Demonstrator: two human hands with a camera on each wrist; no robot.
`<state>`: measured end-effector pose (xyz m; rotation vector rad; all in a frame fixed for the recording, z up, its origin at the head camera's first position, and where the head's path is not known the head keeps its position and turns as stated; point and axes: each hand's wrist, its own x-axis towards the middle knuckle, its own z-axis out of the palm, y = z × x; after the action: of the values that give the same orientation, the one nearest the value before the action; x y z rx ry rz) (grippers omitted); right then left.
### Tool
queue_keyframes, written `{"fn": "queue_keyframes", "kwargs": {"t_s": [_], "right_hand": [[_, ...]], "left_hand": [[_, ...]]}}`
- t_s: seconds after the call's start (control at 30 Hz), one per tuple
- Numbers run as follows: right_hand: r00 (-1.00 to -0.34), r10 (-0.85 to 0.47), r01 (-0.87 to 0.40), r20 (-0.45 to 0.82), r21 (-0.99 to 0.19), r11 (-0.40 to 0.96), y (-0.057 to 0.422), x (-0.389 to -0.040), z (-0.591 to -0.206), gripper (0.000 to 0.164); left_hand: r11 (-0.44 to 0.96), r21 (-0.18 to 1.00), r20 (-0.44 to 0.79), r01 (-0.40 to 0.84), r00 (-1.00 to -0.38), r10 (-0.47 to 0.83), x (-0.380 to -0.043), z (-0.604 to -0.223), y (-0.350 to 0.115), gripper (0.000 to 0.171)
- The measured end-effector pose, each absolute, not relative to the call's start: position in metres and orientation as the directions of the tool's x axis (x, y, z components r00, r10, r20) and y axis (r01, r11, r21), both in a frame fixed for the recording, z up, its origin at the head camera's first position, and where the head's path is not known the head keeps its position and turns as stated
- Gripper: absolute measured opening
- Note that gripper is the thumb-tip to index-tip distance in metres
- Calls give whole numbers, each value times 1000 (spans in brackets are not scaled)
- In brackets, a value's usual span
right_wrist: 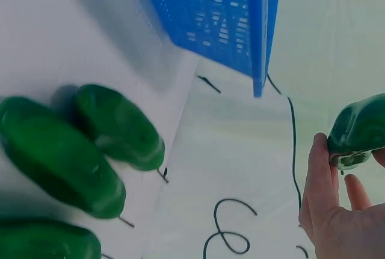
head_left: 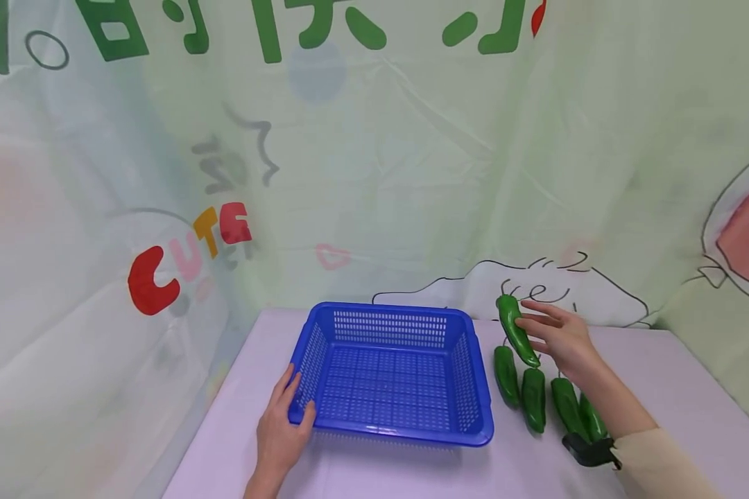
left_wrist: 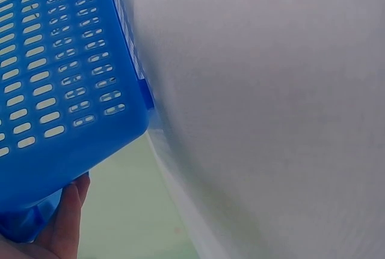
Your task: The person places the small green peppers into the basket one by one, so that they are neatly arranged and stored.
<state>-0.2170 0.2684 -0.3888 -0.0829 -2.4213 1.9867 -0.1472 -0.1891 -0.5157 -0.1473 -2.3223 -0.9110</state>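
A blue plastic basket (head_left: 381, 435) with slotted walls stands on the table, nothing inside it. My left hand (head_left: 281, 430) grips its near left corner, fingers on the outer side and thumb at the rim; the left wrist view shows those fingers (left_wrist: 69, 223) under the basket's rim. My right hand (head_left: 562, 339) pinches a green pepper (head_left: 515, 329) between thumb and fingers, raised to the right of the basket. In the right wrist view that pepper (right_wrist: 358, 127) is partly cut off by the frame edge. Beneath the hand, several more green peppers (head_left: 533, 400) lie on the table.
The table (head_left: 225, 443) has a pale cover. A printed cloth (head_left: 412, 173) with lettering and drawings hangs behind and around it. A black strap (head_left: 589, 450) is at the right wrist, overlapping the nearest peppers in the head view.
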Motion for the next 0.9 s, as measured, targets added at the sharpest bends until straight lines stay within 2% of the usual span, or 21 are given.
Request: {"fn": "queue_keyframes", "kwargs": {"t_s": [0.3,0.67,0.9], "right_hand": [[-998,22,64,-61,-984,166,247,-228,-389,64],[-997,18,76,-74,-970,230,228,-230,-390,63],[-997,19,77,-74,-975,210,212,-235,-388,60]], "left_hand": [[754,569,606,328,-787,-115,-147,-513,-188,58],[754,588,571,295,-811,-128,-147,-514,-186,58],[755,596,548,274,-826,-133,-147,-513,-188,58]]}}
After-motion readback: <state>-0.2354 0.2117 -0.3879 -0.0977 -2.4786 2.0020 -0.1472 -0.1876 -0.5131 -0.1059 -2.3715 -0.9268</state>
